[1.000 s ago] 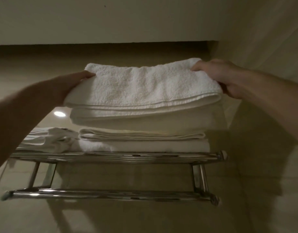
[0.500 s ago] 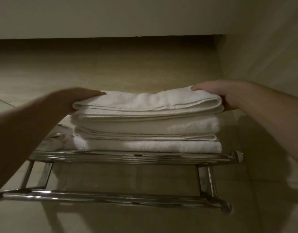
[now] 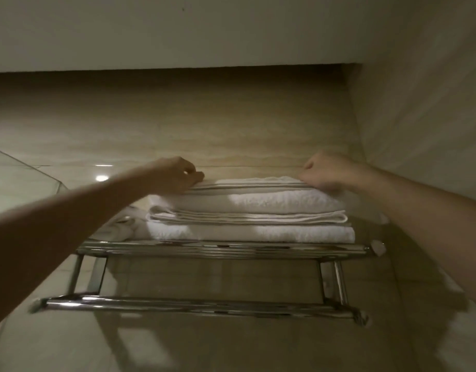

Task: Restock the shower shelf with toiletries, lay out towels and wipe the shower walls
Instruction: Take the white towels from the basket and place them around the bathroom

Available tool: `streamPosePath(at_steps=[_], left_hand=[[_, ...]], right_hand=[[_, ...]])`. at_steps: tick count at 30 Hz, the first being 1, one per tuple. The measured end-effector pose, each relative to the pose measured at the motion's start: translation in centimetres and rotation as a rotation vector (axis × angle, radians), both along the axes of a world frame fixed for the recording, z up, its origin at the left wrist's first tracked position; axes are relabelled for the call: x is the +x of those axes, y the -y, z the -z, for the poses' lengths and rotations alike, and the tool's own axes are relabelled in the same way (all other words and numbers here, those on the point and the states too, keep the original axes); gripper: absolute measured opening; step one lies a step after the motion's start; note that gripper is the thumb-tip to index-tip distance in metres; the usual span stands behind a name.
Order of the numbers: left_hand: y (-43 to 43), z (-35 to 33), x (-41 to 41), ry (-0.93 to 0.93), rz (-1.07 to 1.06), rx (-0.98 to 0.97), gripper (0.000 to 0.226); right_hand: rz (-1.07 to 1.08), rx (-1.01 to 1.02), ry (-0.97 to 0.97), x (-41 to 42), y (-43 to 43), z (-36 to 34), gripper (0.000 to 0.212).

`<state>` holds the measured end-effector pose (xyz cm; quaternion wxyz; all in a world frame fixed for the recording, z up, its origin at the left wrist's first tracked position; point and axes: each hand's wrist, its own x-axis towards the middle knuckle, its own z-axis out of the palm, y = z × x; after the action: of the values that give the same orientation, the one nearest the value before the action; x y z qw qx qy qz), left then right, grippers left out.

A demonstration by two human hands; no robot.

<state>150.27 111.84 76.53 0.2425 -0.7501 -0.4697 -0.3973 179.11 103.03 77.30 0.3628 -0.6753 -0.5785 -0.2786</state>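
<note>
A stack of several folded white towels (image 3: 247,232) lies on the upper shelf of a chrome wall rack (image 3: 223,249). The top towel (image 3: 253,182) lies flat on the stack. My left hand (image 3: 177,174) sits at its left end with fingers curled down onto the edge. My right hand (image 3: 325,171) is at the right end, knuckles up, fingers curled onto the towel's far corner. The fingertips of both hands are partly hidden by the towel and the dim light.
A smaller crumpled white cloth (image 3: 118,226) lies on the shelf left of the stack. The rack's lower bar (image 3: 199,307) juts out below. A glass panel edge (image 3: 24,170) stands at the left, a side wall (image 3: 419,130) close on the right.
The top towel has come down from above onto the stack. Both hands slid from its near side ends to its far top corners, and the view has tilted upward.
</note>
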Motion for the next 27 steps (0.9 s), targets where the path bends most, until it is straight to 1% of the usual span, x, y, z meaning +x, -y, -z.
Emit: streamPosePath(at_steps=[1, 2, 4, 6, 8, 10, 11, 13, 16, 18, 20, 21, 23, 25, 27], left_hand=[[1.2, 1.0, 0.3, -0.024, 0.004, 0.051, 0.042], [2.0, 2.1, 0.7, -0.052, 0.026, 0.094, 0.044], [2.6, 4.3, 0.9, -0.098, 0.078, 0.095, 0.048], [2.2, 6.0, 0.6, -0.162, 0.042, 0.099, 0.060], [2.3, 7.6, 0.1, -0.198, 0.027, 0.181, 0.080], [2.7, 9.1, -0.5, -0.211, 0.035, 0.264, 0.089], [3.1, 9.9, -0.8, -0.204, 0.044, 0.292, 0.087], [3.9, 11.8, -1.2, -0.183, 0.085, 0.304, 0.077], [4.9, 15.6, -1.8, -0.210, 0.143, 0.294, 0.067], [5.5, 19.6, -2.5, -0.238, 0.199, 0.260, 0.060], [6.2, 25.1, -3.1, -0.265, 0.264, 0.225, 0.048], [6.6, 28.3, -3.5, -0.267, 0.291, 0.174, 0.043], [7.8, 35.0, -4.8, -0.250, 0.326, 0.013, 0.038], [9.0, 42.0, -6.7, -0.250, 0.306, -0.204, 0.043], [10.4, 48.8, -8.3, -0.260, 0.271, -0.389, 0.048]], right_hand=[[-0.035, 0.054, 0.058, -0.4, 0.1, 0.5, 0.035], [-0.071, 0.067, 0.081, -1.0, 0.5, 1.4, 0.037], [-0.119, 0.064, 0.130, -1.9, 1.1, 3.2, 0.041], [-0.050, 0.063, 0.225, -2.4, 1.8, 5.1, 0.043], [0.024, 0.120, 0.320, -2.4, 2.0, 6.9, 0.045], [0.028, 0.153, 0.372, -2.4, 2.4, 8.9, 0.052], [0.016, 0.157, 0.382, -2.5, 2.7, 9.9, 0.054], [0.003, 0.171, 0.419, -2.9, 3.4, 12.2, 0.056], [-0.014, 0.231, 0.445, -3.9, 4.7, 16.2, 0.053], [-0.007, 0.245, 0.440, -4.7, 5.1, 19.4, 0.049], [-0.013, 0.253, 0.403, -5.3, 5.2, 23.1, 0.042], [-0.024, 0.264, 0.372, -5.5, 5.2, 25.1, 0.037], [-0.051, 0.241, 0.304, -6.0, 5.3, 29.6, 0.027], [-0.082, 0.134, 0.244, -6.8, 5.4, 34.6, 0.019], [-0.116, -0.078, 0.165, -7.6, 5.8, 39.8, 0.019]])
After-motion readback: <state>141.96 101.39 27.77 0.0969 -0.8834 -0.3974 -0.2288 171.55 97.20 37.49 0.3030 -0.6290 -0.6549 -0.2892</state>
